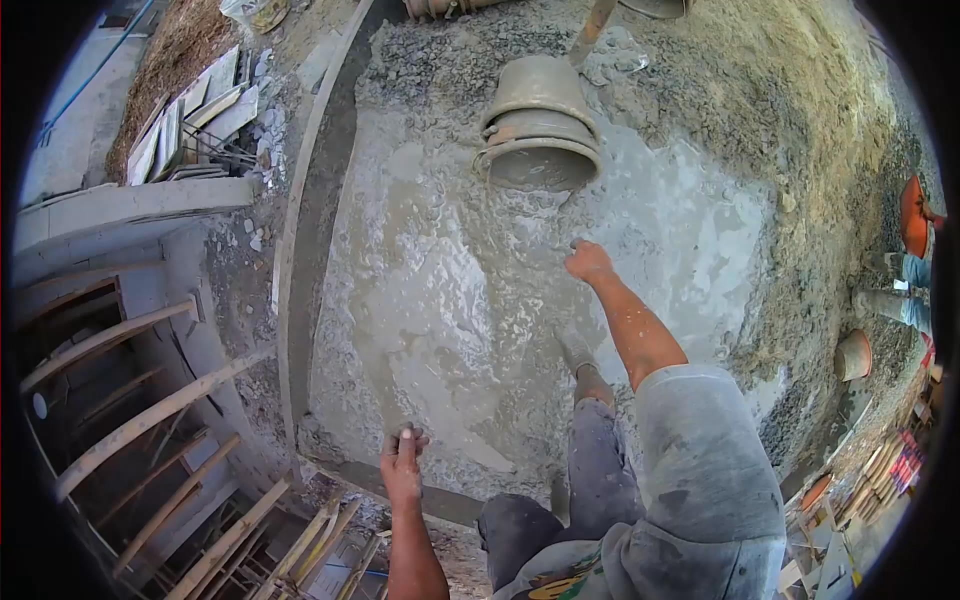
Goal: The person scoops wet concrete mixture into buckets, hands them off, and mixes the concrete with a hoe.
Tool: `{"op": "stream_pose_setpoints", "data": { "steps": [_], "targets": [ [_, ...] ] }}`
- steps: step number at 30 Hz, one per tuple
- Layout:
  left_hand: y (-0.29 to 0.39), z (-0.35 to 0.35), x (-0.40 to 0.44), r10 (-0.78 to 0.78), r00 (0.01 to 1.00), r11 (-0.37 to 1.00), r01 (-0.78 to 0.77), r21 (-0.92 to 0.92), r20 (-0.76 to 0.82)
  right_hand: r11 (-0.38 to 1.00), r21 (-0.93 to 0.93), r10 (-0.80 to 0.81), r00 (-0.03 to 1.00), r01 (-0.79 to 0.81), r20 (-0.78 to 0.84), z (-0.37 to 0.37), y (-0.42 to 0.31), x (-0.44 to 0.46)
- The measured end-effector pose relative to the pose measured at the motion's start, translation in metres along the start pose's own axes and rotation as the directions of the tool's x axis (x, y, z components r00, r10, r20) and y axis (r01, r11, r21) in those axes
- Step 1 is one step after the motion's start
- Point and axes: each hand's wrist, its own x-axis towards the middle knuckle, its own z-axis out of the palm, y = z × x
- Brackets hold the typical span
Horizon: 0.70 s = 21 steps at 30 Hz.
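My right hand (pixel 589 262) reaches forward over wet grey concrete (pixel 430 350), with its fingers curled closed. Whatever it may hold is hidden. Just ahead of that hand, a stack of mud-coated buckets (pixel 540 85) lies tipped on its side, and the open mouth of the nearest one faces me. Low on the left, near the edge of the concrete, my left hand (pixel 404 462) is closed, its thumb up against bent fingers. Nothing sticks out of it, and its palm is hidden. My leg (pixel 600 450) stands in the concrete between my arms.
A long board edge (pixel 300 210) bounds the concrete on the left. Beyond it, wooden beams (pixel 150 420) cross a deep opening. Rough gravel mix (pixel 720 90) covers the far side. At the right, another person's boots (pixel 895 300) and a bucket (pixel 853 356) stand near an earth bank.
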Motion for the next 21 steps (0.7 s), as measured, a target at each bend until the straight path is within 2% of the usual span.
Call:
{"op": "stream_pose_setpoints", "data": {
  "steps": [1,3,4,5,6,7,8,9,10,12,14,16,17,19,20,21],
  "targets": [
    [0.017,0.013,0.009,0.039,0.999,0.999,-0.039,0.013,0.013,0.999,-0.036,0.005,0.999,-0.003,0.047,0.033,0.0,0.038],
    [0.031,0.037,0.02,0.106,0.994,0.993,-0.107,0.046,0.038,0.988,0.089,0.104,0.965,-0.128,0.242,0.019,-0.059,0.062],
    [0.027,0.046,0.025,0.07,0.994,0.99,-0.08,0.12,0.086,0.991,0.044,-0.109,0.945,0.128,-0.309,0.05,-0.059,0.093],
    [0.012,0.048,0.033,0.053,0.992,0.968,-0.08,0.239,0.116,0.943,-0.125,-0.291,0.587,0.307,-0.756,0.093,-0.063,0.129],
    [-0.009,0.043,0.041,0.039,0.989,0.931,-0.088,0.353,0.143,0.946,-0.087,-0.266,0.592,0.313,-0.761,0.138,-0.074,0.157],
    [-0.023,0.036,0.046,0.02,0.985,0.881,-0.098,0.462,0.17,0.926,-0.308,-0.355,0.224,0.219,-0.908,0.17,-0.087,0.176],
    [-0.031,0.034,0.053,0.003,0.991,0.896,-0.063,0.44,0.136,0.954,-0.263,-0.299,0.535,0.144,-0.79,0.157,-0.097,0.176],
    [-0.038,0.033,0.058,-0.023,0.993,0.91,-0.029,0.413,0.12,0.983,-0.159,-0.152,0.896,0.092,-0.417,0.129,-0.101,0.163],
    [-0.041,0.031,0.064,-0.062,0.992,0.924,0.014,0.383,0.113,0.994,-0.096,-0.059,0.987,0.045,-0.149,0.108,-0.101,0.152],
    [-0.041,0.029,0.088,-0.065,0.98,0.922,-0.013,0.387,0.187,1.0,-0.005,-0.018,0.999,0.019,0.044,0.087,-0.092,0.117],
    [-0.035,0.036,0.117,-0.065,0.958,0.927,-0.046,0.373,0.279,0.995,0.095,-0.02,0.997,0.013,0.077,0.072,-0.081,0.065],
    [-0.031,0.042,0.154,0.005,0.919,0.935,-0.144,0.323,0.395,0.983,0.181,0.002,0.998,-0.014,0.065,0.03,-0.085,0.013],
    [-0.025,0.045,0.176,0.039,0.901,0.915,-0.206,0.347,0.433,0.983,0.186,0.006,1.0,-0.009,0.013,-0.006,-0.091,-0.008],
    [-0.006,0.041,0.192,0.097,0.861,0.883,-0.306,0.356,0.499,0.998,0.047,-0.038,0.992,0.044,-0.124,-0.092,-0.112,-0.057],
    [0.014,0.043,0.201,0.148,0.829,0.866,-0.371,0.334,0.539,0.986,0.133,-0.049,0.931,0.104,-0.361,-0.132,-0.137,-0.1],
    [0.033,0.04,0.212,0.18,0.805,0.836,-0.428,0.343,0.565,0.983,0.175,0.015,0.929,0.054,-0.369,-0.162,-0.16,-0.135]
  ]
}}
